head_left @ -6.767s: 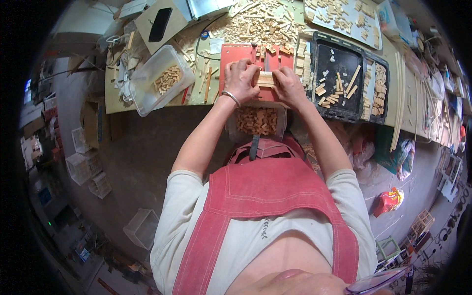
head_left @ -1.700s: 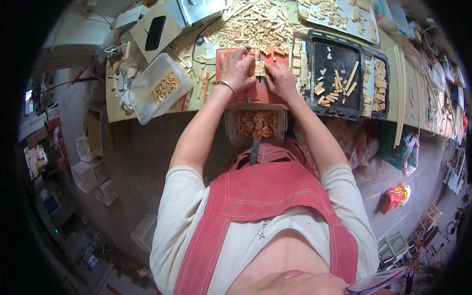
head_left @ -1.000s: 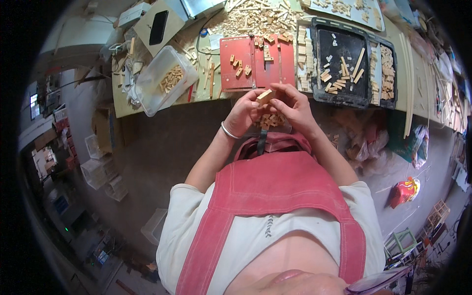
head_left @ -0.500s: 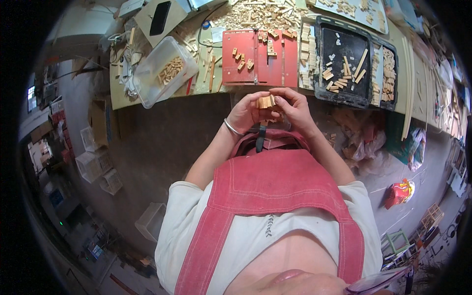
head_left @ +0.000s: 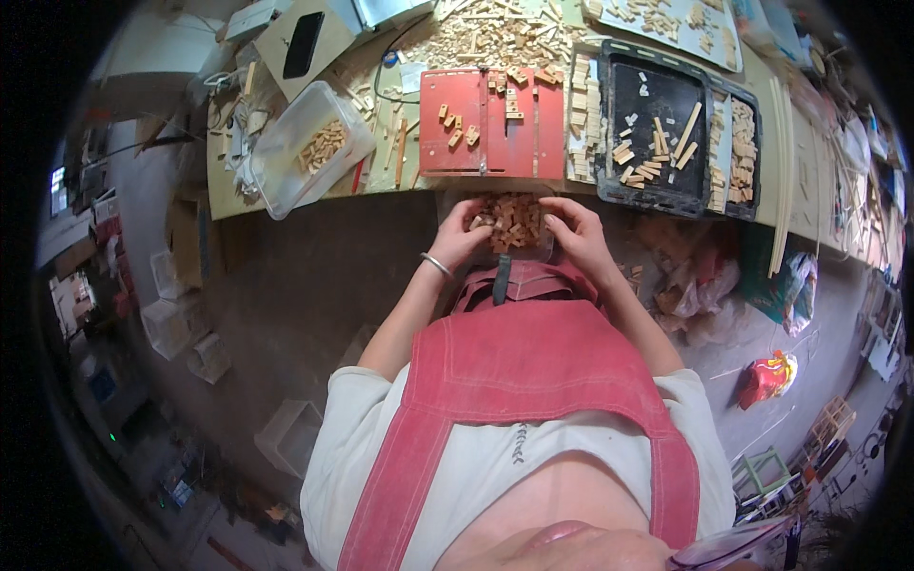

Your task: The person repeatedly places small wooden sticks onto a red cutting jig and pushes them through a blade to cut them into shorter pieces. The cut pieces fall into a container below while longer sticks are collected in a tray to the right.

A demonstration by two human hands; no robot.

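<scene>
Below the table's front edge, close to my apron, is a clear plastic box (head_left: 550,249) full of small wooden pieces (head_left: 514,221). My left hand (head_left: 464,233) is at the box's left side, its fingers curled in over a few of the small pieces, partly hidden by the hand. Across from it, my right hand (head_left: 577,231) is beside the right side of the box with thumb and fingers apart and nothing seen between them. Just beyond the box, a red machine plate (head_left: 447,157) with slots carries several small drilled wooden blocks (head_left: 457,137).
A clear plastic tub (head_left: 286,181) with wooden bits stands on the table at left, near a black phone (head_left: 303,44). To the right are a black tray (head_left: 657,195) with sticks and rows of wooden blocks (head_left: 583,114). Offcuts (head_left: 505,38) pile up behind the red plate.
My hands have parted and lowered from a held-up cluster of wooden pieces to either side of the box. The box's contents now show between them. The whole view has shifted slightly.
</scene>
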